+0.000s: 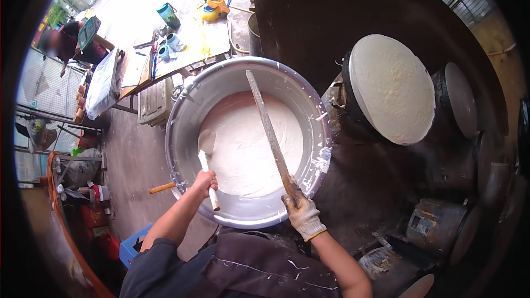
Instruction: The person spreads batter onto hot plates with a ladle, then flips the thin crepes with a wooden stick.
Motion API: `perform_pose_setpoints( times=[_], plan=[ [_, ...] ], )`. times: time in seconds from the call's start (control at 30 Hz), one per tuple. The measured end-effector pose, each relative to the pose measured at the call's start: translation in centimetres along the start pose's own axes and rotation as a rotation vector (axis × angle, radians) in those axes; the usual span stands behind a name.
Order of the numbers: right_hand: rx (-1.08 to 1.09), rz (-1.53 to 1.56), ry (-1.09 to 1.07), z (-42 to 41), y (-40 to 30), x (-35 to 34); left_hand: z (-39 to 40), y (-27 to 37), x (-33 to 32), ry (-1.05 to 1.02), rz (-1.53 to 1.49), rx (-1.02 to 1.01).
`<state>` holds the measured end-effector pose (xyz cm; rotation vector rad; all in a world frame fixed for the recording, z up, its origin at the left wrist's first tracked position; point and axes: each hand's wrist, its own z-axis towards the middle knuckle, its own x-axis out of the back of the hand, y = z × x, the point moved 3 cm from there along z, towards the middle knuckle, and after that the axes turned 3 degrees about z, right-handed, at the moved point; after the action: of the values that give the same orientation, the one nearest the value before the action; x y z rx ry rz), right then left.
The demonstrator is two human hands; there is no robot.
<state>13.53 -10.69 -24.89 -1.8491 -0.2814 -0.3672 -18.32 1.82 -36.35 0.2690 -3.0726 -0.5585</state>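
A large round aluminium basin [182,87] stands before me, holding smooth whitish batter [252,149]. My bare left hand [205,183] grips the white handle of a paddle-like scraper [207,142], whose rounded blade is over the batter near the left inner wall. In a stained work glove, my right hand [301,207] holds the lower end of a long wooden stick [267,126]. The stick slants across the basin, its far end near the back wall; I cannot tell whether it touches the batter. Smears of white batter [322,160] cling to the right rim.
To the right, a round griddle carries a pale batter-like layer [391,89]; several drum stoves [434,223] stand beyond. At the upper left is a table [192,56] with a tumbler [168,15] and tape rolls. A person [76,43] bends beside it. An orange handle [162,188] juts from the basin's left.
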Motion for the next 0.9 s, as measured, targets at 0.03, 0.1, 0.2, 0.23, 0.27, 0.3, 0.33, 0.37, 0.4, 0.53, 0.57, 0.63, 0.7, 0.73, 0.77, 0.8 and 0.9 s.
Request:
perform_pose_setpoints(
  times=[0.03,0.1,0.2,0.23,0.27,0.3,0.33,0.37,0.4,0.53,0.57,0.63,0.7,0.73,0.77,0.8,0.9],
  plan=[
    [-0.007,-0.004,-0.011,0.7,0.0,-0.6,-0.4,-1.4,-1.2,-0.093,-0.059,0.119],
    [-0.117,0.029,-0.081,1.7,0.2,-1.8,-3.4,-2.6,-4.7,-0.352,-0.168,0.423],
    [-0.126,-0.018,-0.117,3.7,-0.5,-2.3,-7.5,0.8,-8.2,-0.599,0.260,0.328],
    [-0.120,-0.036,-0.137,4.3,-0.7,-2.5,-7.9,2.0,-8.6,-0.600,0.477,0.170],
    [-0.086,-0.050,-0.122,4.5,-0.5,-2.5,-6.5,2.2,-8.2,-0.461,0.593,-0.004],
    [-0.087,-0.053,-0.122,4.6,-0.7,-2.5,-4.3,1.9,-7.6,-0.316,0.704,-0.182],
    [-0.155,-0.066,-0.158,4.4,-0.8,-2.4,-1.7,0.9,-6.5,-0.132,0.729,-0.268],
    [-0.222,-0.080,-0.187,4.1,-0.6,-2.1,-0.7,-0.2,-6.9,-0.137,0.730,-0.271],
    [-0.281,-0.129,-0.224,3.4,0.8,-2.1,0.0,-1.5,-7.7,-0.108,0.483,-0.141],
    [-0.502,-0.164,-0.312,-0.2,2.4,-1.6,2.4,-3.1,-11.0,-0.520,-0.346,0.329],
    [-0.504,-0.170,-0.319,-0.9,2.4,-1.6,2.7,-2.8,-12.0,-0.779,-0.733,0.576],
    [-0.569,-0.219,-0.380,-1.2,1.9,-0.9,2.4,-2.3,-14.3,-0.953,-0.829,0.630],
    [-0.550,-0.206,-0.393,-1.2,2.6,-0.5,1.7,-1.9,-16.5,-1.120,-1.027,0.637],
    [-0.544,-0.211,-0.383,-1.4,3.4,0.0,1.0,-1.9,-17.8,-1.148,-1.064,0.604],
    [-0.470,-0.191,-0.368,-1.6,4.3,0.5,0.2,-1.9,-19.1,-1.162,-1.059,0.600],
    [-0.394,-0.170,-0.359,-1.9,4.3,1.2,-0.9,-1.6,-20.1,-1.190,-1.067,0.539],
    [-0.328,-0.195,-0.371,-2.3,4.1,4.0,-5.0,-0.7,-22.8,-1.268,-1.096,0.394]
  ],
)
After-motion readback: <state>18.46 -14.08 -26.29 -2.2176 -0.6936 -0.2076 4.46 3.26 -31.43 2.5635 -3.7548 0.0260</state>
